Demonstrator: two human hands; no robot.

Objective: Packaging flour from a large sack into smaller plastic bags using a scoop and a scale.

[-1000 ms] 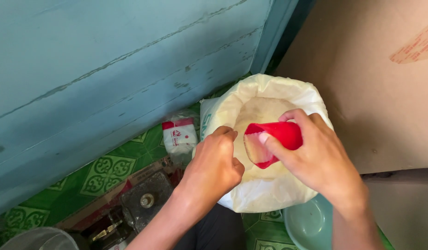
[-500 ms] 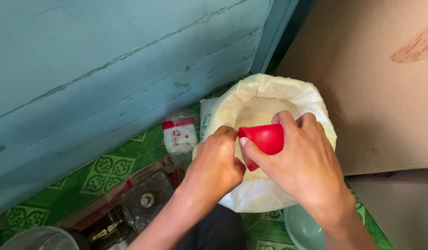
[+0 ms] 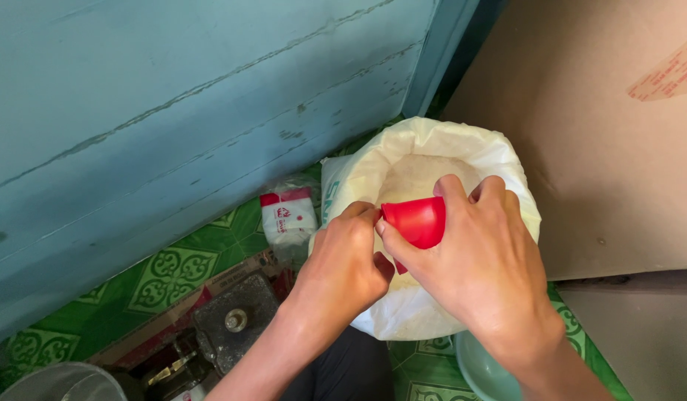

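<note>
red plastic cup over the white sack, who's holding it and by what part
The right hand grips the red plastic cup around its side wall, over the open white sack. The left hand touches its rim with its fingertips.

We see our right hand [image 3: 484, 275] gripping a red cup [image 3: 415, 221] over the open white sack [image 3: 462, 152]. Our left hand [image 3: 343, 263] touches the cup's left edge. A small white packet [image 3: 288, 220] lies left, near the blue wall [image 3: 173, 104].
</note>
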